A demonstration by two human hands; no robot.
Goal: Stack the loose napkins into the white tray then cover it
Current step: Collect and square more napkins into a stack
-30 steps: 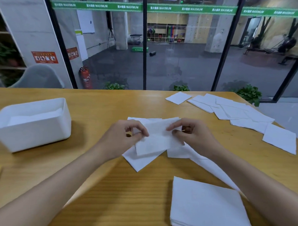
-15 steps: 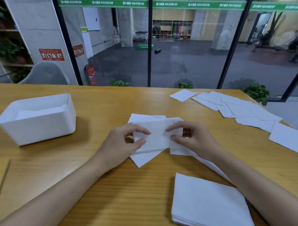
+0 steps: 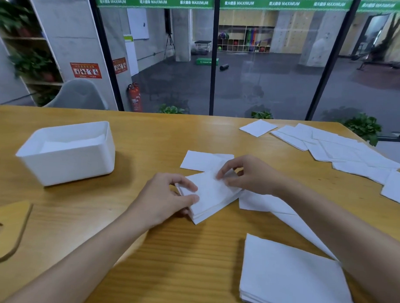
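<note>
L hand (image 3: 168, 196), R hand (image 3: 252, 176) pinch napkins (image 3: 212, 196) (stacked).

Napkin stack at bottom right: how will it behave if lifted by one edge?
Probably floppy: the stack is thin, soft paper, so the free side would likely sag. Loose layers show at its edge, so sheets may slide or fan. Likely light.

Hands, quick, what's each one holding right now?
Left hand: grips the near-left end of the small napkin stack, thumb on top.
Right hand: pinches the same stack at its far right edge.
</note>
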